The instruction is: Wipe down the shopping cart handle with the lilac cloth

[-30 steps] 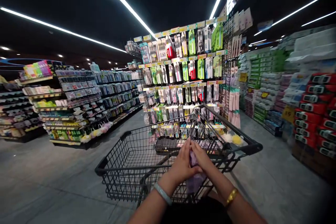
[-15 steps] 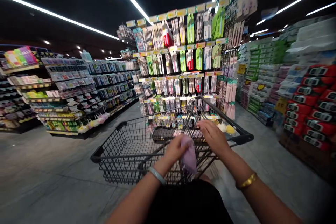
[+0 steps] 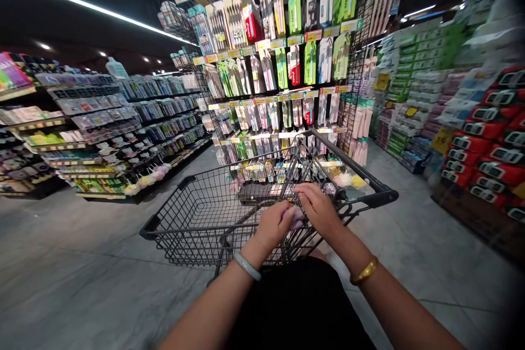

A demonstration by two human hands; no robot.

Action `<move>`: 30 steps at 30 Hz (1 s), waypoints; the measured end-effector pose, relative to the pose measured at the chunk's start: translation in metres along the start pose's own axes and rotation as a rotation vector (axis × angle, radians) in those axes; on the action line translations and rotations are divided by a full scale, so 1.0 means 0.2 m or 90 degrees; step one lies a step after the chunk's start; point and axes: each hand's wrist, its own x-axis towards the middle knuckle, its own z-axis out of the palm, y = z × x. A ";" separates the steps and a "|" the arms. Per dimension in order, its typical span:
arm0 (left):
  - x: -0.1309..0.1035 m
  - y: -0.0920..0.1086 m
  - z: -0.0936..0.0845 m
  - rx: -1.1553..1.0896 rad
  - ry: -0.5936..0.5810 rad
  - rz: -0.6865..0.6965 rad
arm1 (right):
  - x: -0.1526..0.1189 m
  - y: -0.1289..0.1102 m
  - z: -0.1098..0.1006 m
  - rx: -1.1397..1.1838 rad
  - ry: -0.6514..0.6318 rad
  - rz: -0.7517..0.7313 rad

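Observation:
A small, soft lilac cloth [image 3: 297, 218] is bunched up in my left hand [image 3: 274, 224], whose fingers are closed around it. Just to its right is my right hand [image 3: 319, 209], with its fingers loosely bent and pointing left above the cloth. Whether the right palm touches the cloth is hidden from view. Both hands are over the near side of a dark wire shopping cart [image 3: 184, 249]. A pale bangle [image 3: 246, 266] is on my left wrist and a gold bracelet [image 3: 365, 272] on the right.
The cart's black handle [image 3: 379, 197] juts out to the right. Beyond the cart, a rack of packaged toothbrushes [image 3: 295, 0] rises. Shelves of small goods [image 3: 86, 120] line the left, and stacked red packs [image 3: 478, 142] stand at the right. Grey floor [image 3: 82, 251] surrounds the cart.
The lilac cloth, which hung down from my left hand, is now gathered up between the hands. My right hand has moved left, closer to the left one. The toothbrush rack looks nearer.

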 end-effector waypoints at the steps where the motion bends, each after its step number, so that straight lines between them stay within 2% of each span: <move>1: 0.01 -0.01 0.00 -0.044 0.003 -0.008 | 0.00 -0.02 -0.04 -0.036 0.002 -0.032; 3: 0.03 -0.03 0.00 -0.093 0.016 -0.002 | -0.01 -0.06 -0.11 -0.114 0.016 -0.075; 6: 0.06 -0.04 -0.01 -0.004 -0.003 0.049 | -0.02 -0.05 -0.14 -0.194 0.006 -0.072; 10: 0.08 -0.02 0.03 0.176 -0.119 0.069 | -0.06 0.02 0.00 -0.144 -0.118 -0.013; 12: 0.08 0.00 0.05 0.227 -0.119 0.060 | -0.08 0.04 0.09 -0.143 -0.139 0.038; 14: 0.06 0.00 0.05 0.256 -0.087 0.068 | -0.09 0.03 0.15 -0.188 -0.133 0.089; 16: 0.03 -0.02 0.01 0.268 -0.073 0.097 | -0.07 0.02 0.17 -0.245 -0.135 0.137; 18: -0.02 -0.07 -0.07 0.272 -0.079 0.119 | -0.04 0.00 0.16 -0.292 -0.171 0.188; 21: -0.09 -0.16 -0.17 0.272 -0.070 0.094 | 0.03 -0.01 0.16 -0.324 -0.283 0.252; 23: -0.11 -0.19 -0.19 0.274 -0.052 0.056 | 0.07 0.00 0.18 -0.304 -0.359 0.278; 26: -0.09 -0.14 -0.13 0.293 -0.026 0.043 | 0.11 0.02 0.21 -0.311 -0.443 0.318; 30: -0.05 -0.05 -0.02 0.319 0.010 0.088 | 0.10 0.03 0.21 -0.404 -0.427 0.311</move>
